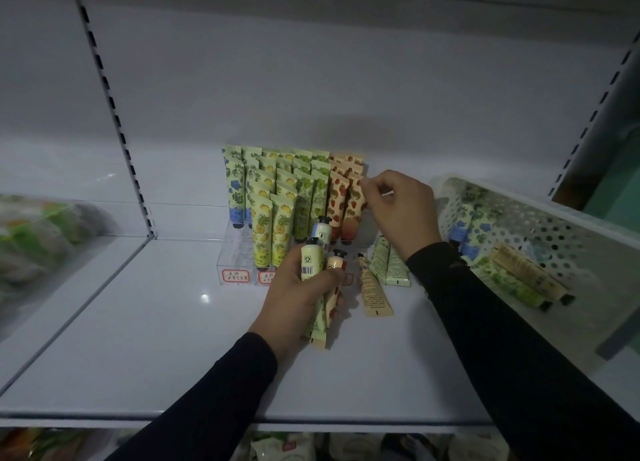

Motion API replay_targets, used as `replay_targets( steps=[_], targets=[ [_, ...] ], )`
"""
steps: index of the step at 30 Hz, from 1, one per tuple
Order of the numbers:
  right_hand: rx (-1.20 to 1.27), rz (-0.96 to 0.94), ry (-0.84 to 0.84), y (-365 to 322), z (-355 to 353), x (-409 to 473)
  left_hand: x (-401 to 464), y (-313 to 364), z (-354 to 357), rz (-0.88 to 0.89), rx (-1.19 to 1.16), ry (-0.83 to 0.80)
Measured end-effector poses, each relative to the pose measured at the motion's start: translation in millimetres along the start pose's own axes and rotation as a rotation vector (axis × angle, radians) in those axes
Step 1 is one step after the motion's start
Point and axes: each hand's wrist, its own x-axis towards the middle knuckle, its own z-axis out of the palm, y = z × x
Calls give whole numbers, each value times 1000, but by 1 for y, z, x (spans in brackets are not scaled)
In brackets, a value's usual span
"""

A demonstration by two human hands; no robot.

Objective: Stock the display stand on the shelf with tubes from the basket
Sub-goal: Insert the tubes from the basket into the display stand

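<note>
Tubes fill most of the clear tiered display stand, which sits at the back-centre of the white shelf, caps down, sorted by print: blue-flower col at left, then pineapple, green, strawberry at right. Front-left slots look unfilled, w/ handwritten price labels on the stand's front face.

Head view, only one. Left hand is curled round a bunch of tubes, approx three or four, caps up, held just in front of the stand — prob. a ready supply so the other hand can feed slots w/o going back to the basket each time. Right hand is at the stand's right edge, thumb and forefinger pinched at the top of the strawberry tube in the last col; it looks like it's seating or straightening that tube; other fingers loosely curled.

Loose tubes lie flat on the shelf between stand and basket, near the right wrist, likely staged by type. The white perforated basket rests tilted at the shelf's right edge, mouth toward the person for easy reach, several tubes left in it. Blurred bagged goods sit on the neighbouring shelf at left.

Judgement: restock well along; blue col and front row still need filling.
</note>
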Motion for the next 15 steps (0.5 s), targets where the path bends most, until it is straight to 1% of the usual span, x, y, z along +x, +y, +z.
replay_targets(
  steps=[10,15],
  targets=[
    [-46,-71,-41,-2,4,4,0,-1,0,-12,-29,-10],
    [-39,-73,-43,-2,5,4,0,-2,0,-11,-26,-1]
  ],
)
